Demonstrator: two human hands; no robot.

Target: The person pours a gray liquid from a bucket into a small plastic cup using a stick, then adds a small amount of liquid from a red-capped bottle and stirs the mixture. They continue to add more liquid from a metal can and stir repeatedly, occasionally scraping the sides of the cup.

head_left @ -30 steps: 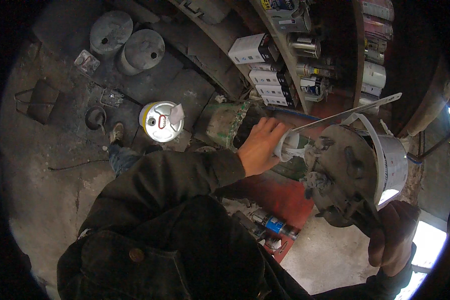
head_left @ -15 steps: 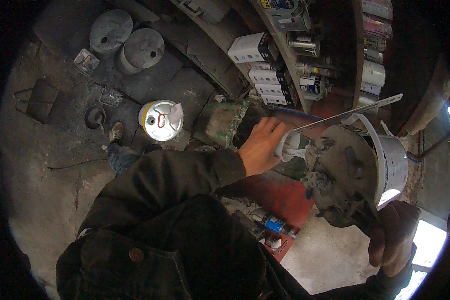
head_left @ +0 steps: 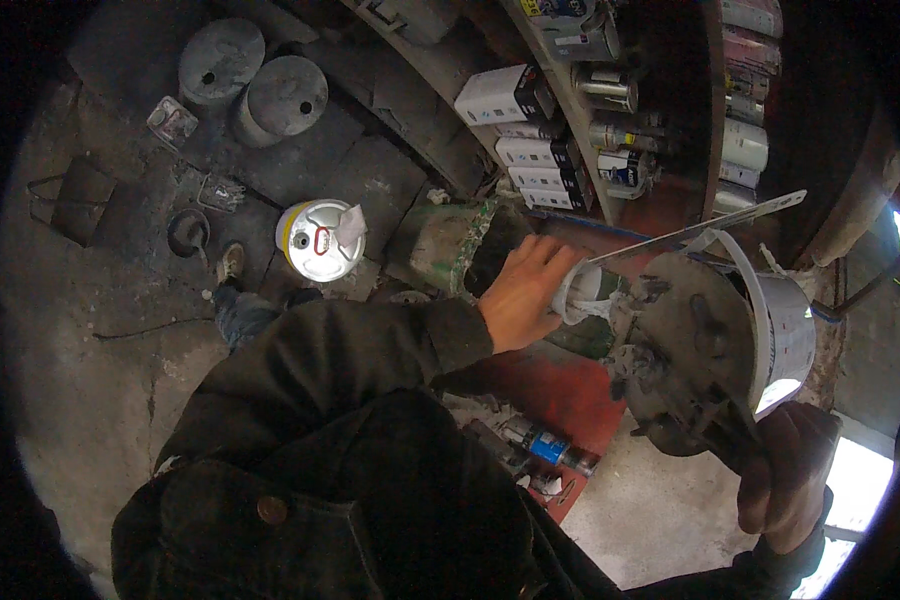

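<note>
My left hand [head_left: 525, 290] is closed around a small white cup [head_left: 582, 292] whose mouth faces right. From beside the cup's rim, a long flat pale stick [head_left: 715, 228] with a hole at its end reaches up to the right. My right hand [head_left: 792, 470], in shadow at the lower right, grips a dark, crusted tool [head_left: 722, 412]; its kind I cannot make out. The tool lies over a round grey, residue-covered surface [head_left: 685, 310]. Right behind that stands a white bucket [head_left: 790, 325] with a white handle.
A dirty greenish container [head_left: 435, 245] stands left of my left hand. Shelves with cans [head_left: 610, 95] and white boxes [head_left: 535, 152] rise behind. On the floor are a white-and-yellow drum [head_left: 315, 262] and two grey drums [head_left: 285, 97]. Below, a red surface [head_left: 560, 400] carries a blue-labelled can [head_left: 547, 447].
The white cup has turned very slightly in my left hand. Both hands stay in nearly the same place, and the right hand keeps its grip.
</note>
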